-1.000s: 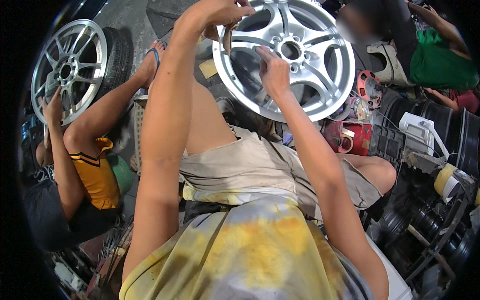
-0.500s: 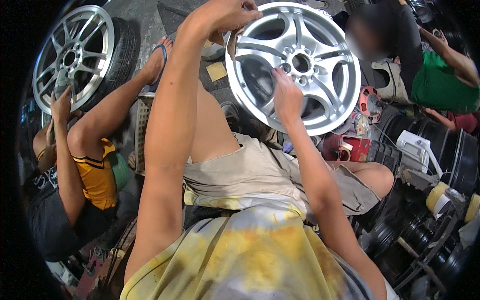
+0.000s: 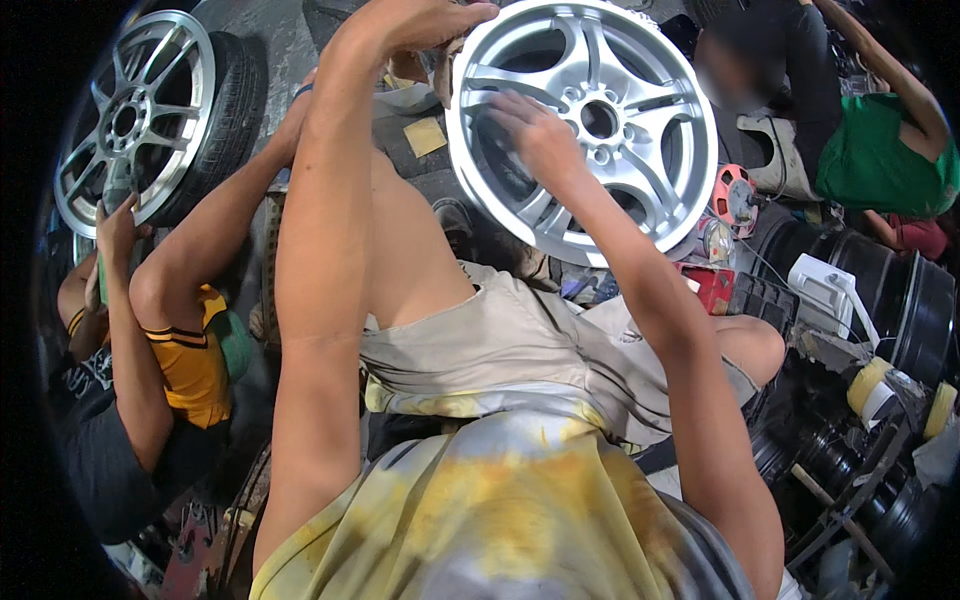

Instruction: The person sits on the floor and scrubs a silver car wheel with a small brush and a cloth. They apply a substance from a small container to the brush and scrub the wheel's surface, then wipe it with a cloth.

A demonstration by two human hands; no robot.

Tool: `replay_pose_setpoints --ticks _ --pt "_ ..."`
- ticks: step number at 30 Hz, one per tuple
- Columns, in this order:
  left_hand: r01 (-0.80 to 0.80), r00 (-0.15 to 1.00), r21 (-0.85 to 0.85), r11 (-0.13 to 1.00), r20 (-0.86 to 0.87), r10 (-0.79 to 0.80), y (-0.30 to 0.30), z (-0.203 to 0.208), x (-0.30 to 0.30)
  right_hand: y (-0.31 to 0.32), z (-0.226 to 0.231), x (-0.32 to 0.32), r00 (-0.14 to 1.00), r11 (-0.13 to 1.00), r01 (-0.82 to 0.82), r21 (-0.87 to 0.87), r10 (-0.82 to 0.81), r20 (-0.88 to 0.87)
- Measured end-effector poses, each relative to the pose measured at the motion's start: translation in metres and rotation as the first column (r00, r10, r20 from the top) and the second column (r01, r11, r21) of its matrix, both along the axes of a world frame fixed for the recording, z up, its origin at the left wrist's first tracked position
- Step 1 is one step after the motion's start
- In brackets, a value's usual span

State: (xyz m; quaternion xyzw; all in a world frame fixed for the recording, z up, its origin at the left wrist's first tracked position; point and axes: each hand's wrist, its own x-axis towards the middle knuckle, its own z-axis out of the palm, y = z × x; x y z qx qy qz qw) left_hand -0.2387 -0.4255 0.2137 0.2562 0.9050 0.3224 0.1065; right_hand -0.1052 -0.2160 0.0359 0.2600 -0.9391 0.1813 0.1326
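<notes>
A silver alloy wheel rim (image 3: 650, 150) with paired spokes and a ring of bolt holes stands tilted in front of my knees. My left hand (image 3: 435, 25) grips its upper left edge; part of the hand is cut off by the top of the picture. Just below that hand, a worn brown scrap (image 3: 446, 72) shows against the rim's edge. My right hand (image 3: 540, 140) is over the left spokes of the rim, its fingers smeared by motion. Whether it holds a small sheet or cloth cannot be made out.
At left another person (image 3: 120, 330) sits with hands at a second spoked wheel (image 3: 130, 118) lying on a tire (image 3: 235, 110). On the right are a person in green (image 3: 890, 160), a red reel (image 3: 735, 195), a white device (image 3: 825, 290) and several dark rims (image 3: 915, 310). A yellow paper square (image 3: 425, 137) lies beyond my knee.
My right hand has swept left and up from beside the hub to the left spokes. The rim sits slightly higher and further left in view; my left hand stays at its edge.
</notes>
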Motion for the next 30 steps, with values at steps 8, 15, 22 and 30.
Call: replay_pose_setpoints --ticks 8,15,22,30 --pt "-0.022 1.0 0.111 0.994 -0.007 0.022 0.002 -0.022 -0.012 0.04 0.023 0.123 0.992 0.998 -0.065 0.018 0.062 0.11" --pt "-0.084 0.995 0.128 0.988 0.056 0.077 0.036 -0.013 0.018 0.049 0.013 0.076 0.976 0.979 0.196 -0.053 -0.189 0.103" --pt "0.099 0.994 0.104 0.99 -0.058 -0.093 0.079 -0.076 0.041 0.04 0.027 0.161 0.976 0.996 0.032 -0.079 -0.014 0.217" --pt "0.293 0.869 -0.339 0.894 -0.296 -0.397 0.11 -0.183 0.148 0.063 0.059 0.197 0.88 0.98 0.201 -0.002 -0.179 0.441"
